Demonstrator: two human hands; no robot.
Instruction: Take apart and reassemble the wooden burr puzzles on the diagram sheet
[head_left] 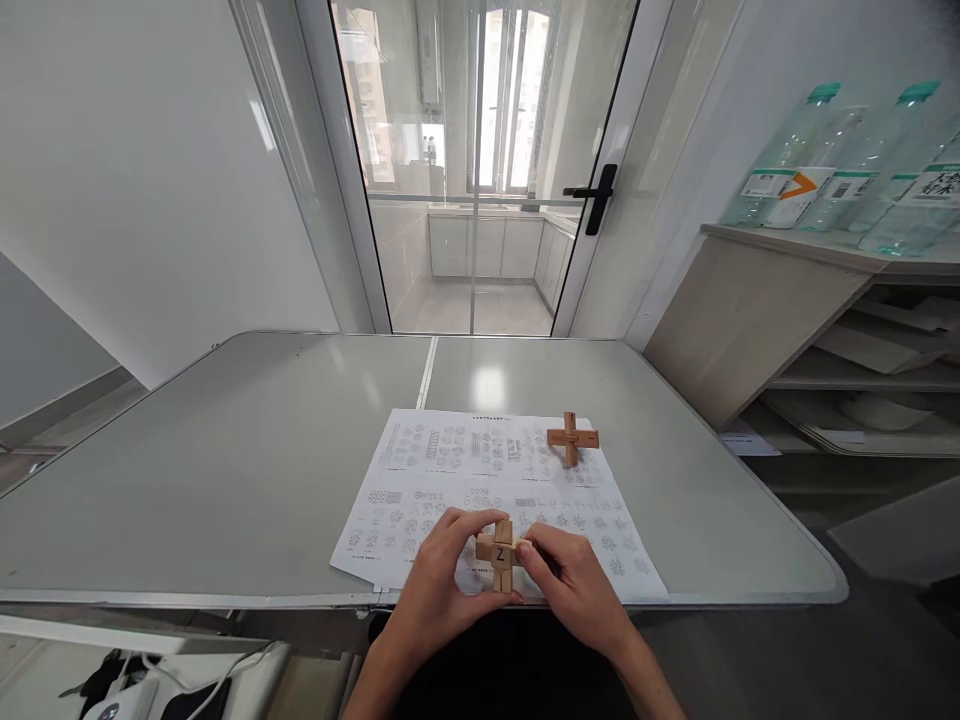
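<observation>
Between my hands, just above the near edge of the table, is a light wooden burr puzzle, cross-shaped with a dark "Z" mark on its front. My left hand closes on it from the left, index finger at the top and thumb at the bottom. From the right, my right hand pinches the right arm of the puzzle with thumb and index finger. A darker wooden cross-shaped puzzle rests on the upper right of the printed sheet, which shows rows of small line diagrams.
The grey table spreads out on both sides. Behind it stands a glass door with a black handle. Clear plastic bottles stand on a shelf unit at right. At lower left, cables lie on a white surface.
</observation>
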